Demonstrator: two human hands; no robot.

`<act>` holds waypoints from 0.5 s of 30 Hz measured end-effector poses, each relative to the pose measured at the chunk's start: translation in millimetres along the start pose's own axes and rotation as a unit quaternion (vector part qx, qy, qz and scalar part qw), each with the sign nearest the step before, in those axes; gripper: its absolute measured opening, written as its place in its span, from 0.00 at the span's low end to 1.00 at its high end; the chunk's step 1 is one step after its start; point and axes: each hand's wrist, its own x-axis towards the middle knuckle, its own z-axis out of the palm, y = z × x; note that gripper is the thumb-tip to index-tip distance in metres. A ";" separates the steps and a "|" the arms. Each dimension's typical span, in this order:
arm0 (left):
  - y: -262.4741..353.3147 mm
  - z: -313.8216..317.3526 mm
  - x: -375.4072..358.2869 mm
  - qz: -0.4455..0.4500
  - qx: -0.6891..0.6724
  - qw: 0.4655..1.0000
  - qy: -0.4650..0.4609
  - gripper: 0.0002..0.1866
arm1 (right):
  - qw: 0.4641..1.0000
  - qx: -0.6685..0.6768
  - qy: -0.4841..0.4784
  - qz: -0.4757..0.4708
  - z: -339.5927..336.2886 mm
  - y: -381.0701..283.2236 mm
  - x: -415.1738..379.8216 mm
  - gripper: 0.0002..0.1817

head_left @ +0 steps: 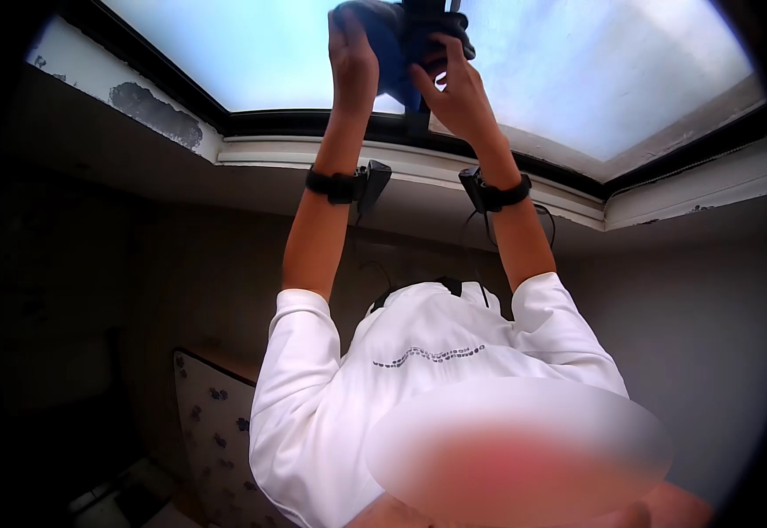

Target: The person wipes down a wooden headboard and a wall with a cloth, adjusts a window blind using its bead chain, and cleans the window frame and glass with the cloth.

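Note:
My left hand (354,69) is raised at the top of the view, its fingers closed round the left side of a dark blue and black object (390,48). Opposite it, my right hand (463,92) has bent fingers on the object's black right part, with the thumb on its lower edge. What this object is I cannot make out; its upper end is cut off by the frame. It is in front of a bright window (252,53) and its dark upright bar. Both wrists wear black straps with small black devices.
A white sill (295,152) with peeling paint runs below the black window frame. Thin cables hang by the right wrist. A patterned panel (216,431) stands at the lower left. A grey wall (691,326) is on the right.

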 end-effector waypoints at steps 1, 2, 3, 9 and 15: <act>15.3 1.3 14.5 0.048 -0.124 0.987 -0.090 0.15 | 0.998 -0.023 0.028 -0.046 -2.3 -4.8 5.5 0.27; 32.1 4.6 30.8 0.095 -0.245 0.948 -0.178 0.24 | 0.993 -0.045 0.057 -0.094 -3.9 -5.5 9.3 0.27; 66.3 26.5 25.4 0.280 0.073 0.957 -0.010 0.17 | 0.993 -0.041 0.058 -0.095 -2.1 -2.4 10.2 0.27; -39.1 48.5 -13.6 0.296 0.220 0.929 0.015 0.19 | 0.990 -0.081 -0.102 0.060 15.9 39.1 -31.7 0.25; -74.4 36.6 -30.0 0.131 0.242 0.955 0.114 0.10 | 0.984 -0.018 -0.159 0.076 18.5 58.9 -65.5 0.36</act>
